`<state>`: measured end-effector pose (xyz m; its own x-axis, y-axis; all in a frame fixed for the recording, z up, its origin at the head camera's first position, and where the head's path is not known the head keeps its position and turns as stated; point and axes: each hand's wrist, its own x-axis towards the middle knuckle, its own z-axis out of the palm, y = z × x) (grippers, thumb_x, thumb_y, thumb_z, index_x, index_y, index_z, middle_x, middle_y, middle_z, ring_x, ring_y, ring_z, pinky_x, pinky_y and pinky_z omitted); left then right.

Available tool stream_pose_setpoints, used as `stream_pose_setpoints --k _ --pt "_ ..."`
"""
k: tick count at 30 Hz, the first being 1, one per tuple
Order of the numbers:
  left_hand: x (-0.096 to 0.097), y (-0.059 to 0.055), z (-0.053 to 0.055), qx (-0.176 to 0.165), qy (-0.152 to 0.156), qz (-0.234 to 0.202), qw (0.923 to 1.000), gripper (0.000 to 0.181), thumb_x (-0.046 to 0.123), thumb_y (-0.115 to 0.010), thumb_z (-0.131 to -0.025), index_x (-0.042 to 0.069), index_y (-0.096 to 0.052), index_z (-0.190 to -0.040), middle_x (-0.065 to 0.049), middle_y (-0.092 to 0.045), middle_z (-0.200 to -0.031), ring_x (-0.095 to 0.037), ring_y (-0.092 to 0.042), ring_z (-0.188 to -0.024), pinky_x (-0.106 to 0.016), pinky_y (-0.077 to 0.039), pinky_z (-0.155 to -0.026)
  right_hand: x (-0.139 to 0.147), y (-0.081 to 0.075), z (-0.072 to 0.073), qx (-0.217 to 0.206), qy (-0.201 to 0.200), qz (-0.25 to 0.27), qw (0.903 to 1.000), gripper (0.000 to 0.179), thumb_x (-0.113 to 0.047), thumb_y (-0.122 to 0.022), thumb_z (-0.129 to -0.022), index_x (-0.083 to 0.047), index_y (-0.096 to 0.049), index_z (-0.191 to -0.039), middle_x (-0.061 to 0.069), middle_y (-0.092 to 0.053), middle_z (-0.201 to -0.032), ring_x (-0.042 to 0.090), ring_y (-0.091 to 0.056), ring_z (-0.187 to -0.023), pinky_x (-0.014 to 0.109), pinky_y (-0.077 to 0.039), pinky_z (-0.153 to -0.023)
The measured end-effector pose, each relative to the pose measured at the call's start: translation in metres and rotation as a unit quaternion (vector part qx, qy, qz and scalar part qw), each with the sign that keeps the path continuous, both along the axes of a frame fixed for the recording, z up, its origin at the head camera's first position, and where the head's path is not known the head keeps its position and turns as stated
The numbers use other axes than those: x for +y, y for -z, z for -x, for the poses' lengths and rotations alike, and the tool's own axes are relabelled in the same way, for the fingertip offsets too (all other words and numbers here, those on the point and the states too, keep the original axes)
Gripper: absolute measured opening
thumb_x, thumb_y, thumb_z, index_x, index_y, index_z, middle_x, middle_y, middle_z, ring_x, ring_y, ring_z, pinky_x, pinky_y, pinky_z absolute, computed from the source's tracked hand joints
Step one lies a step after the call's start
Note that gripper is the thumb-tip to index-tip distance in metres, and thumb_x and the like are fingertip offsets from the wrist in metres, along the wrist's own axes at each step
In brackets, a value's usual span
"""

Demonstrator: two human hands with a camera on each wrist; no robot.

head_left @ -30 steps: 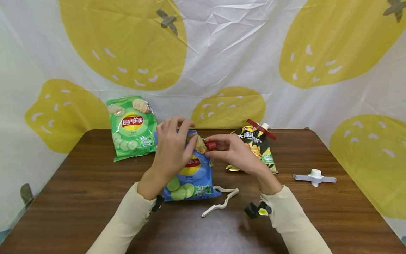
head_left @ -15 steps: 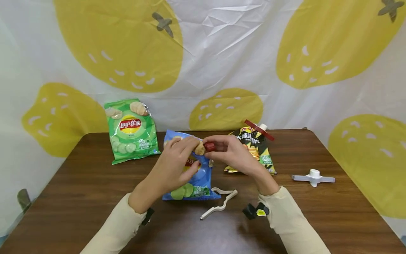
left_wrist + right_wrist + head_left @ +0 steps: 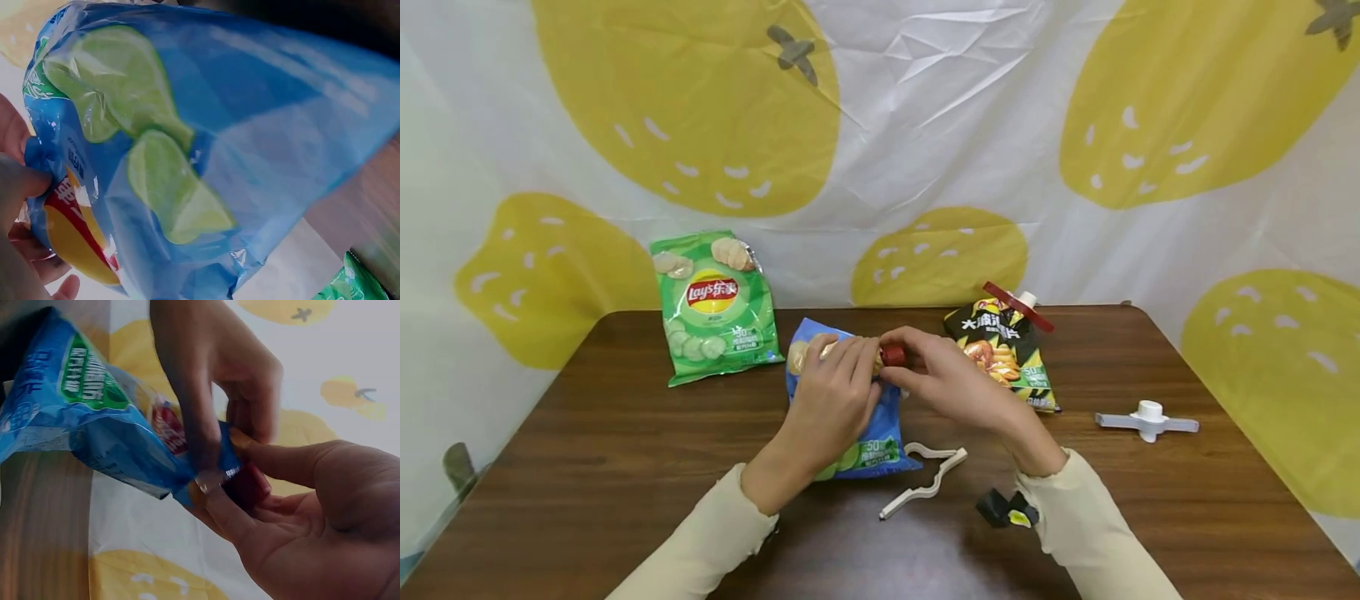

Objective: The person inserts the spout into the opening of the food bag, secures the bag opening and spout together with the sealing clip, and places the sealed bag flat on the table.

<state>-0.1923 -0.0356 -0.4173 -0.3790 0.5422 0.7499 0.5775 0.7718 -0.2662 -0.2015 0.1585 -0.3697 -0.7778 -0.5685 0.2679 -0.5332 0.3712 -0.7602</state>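
A blue chip bag [image 3: 880,421] with lime slices printed on it stands tilted up from the table in the head view. My left hand [image 3: 835,392] grips its upper part, fingers curled over the top and thumb on the front. In the left wrist view, the bag [image 3: 206,125] bulges and creases beside the fingers. At the bag's top right corner, my right hand [image 3: 943,375] pinches a small dark red bag clip [image 3: 892,356] between thumb and fingers. The right wrist view shows the red clip [image 3: 250,487] against the bag's edge; the rest of it is hidden.
A green chip bag [image 3: 718,308] leans against the backdrop at left. Behind my right hand lies a black chip bag [image 3: 1000,350] with a red clip [image 3: 1018,306] on top. A white bent clip [image 3: 925,487] and a grey clip with white cap [image 3: 1147,421] lie on the table.
My left hand has come down from above the bag's top and now grips it beside the red clip. The right hand stays at the corner, still pinching the clip.
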Motion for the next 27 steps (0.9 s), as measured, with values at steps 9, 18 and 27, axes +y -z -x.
stream_pose_setpoints --k 9,18,27 --pt "0.001 0.004 0.001 -0.024 0.018 -0.021 0.9993 0.039 0.022 -0.075 -0.088 -0.002 -0.065 -0.117 -0.01 -0.071 -0.102 -0.025 -0.064 -0.096 -0.046 -0.041 -0.099 0.006 -0.005 -0.005 0.031 0.004 -0.015 0.9994 0.03 -0.013 -0.055 -0.103 -0.006 -0.054 -0.132 0.006 -0.07 -0.111 0.019 -0.067 -0.083 0.035 -0.055 -0.075" --pt "-0.001 0.006 0.001 -0.089 0.082 -0.102 0.9874 0.032 0.02 -0.067 -0.091 0.0 -0.064 -0.115 -0.009 -0.07 -0.098 -0.023 -0.064 -0.094 -0.046 -0.039 -0.096 -0.001 -0.006 -0.01 0.117 0.034 -0.071 0.99 0.023 -0.018 -0.055 -0.103 -0.01 -0.062 -0.123 0.001 -0.07 -0.105 0.01 -0.059 -0.074 0.031 -0.05 -0.07" --pt "0.002 0.003 -0.001 -0.099 0.124 -0.134 0.9783 0.041 0.01 -0.067 -0.087 0.001 -0.061 -0.127 -0.008 -0.07 -0.103 -0.023 -0.062 -0.097 -0.044 -0.042 -0.092 -0.006 -0.007 -0.013 0.139 0.07 -0.11 0.9817 0.045 -0.018 -0.057 -0.102 -0.004 -0.041 -0.141 -0.004 -0.053 -0.064 0.007 -0.045 -0.048 0.028 -0.043 -0.053"
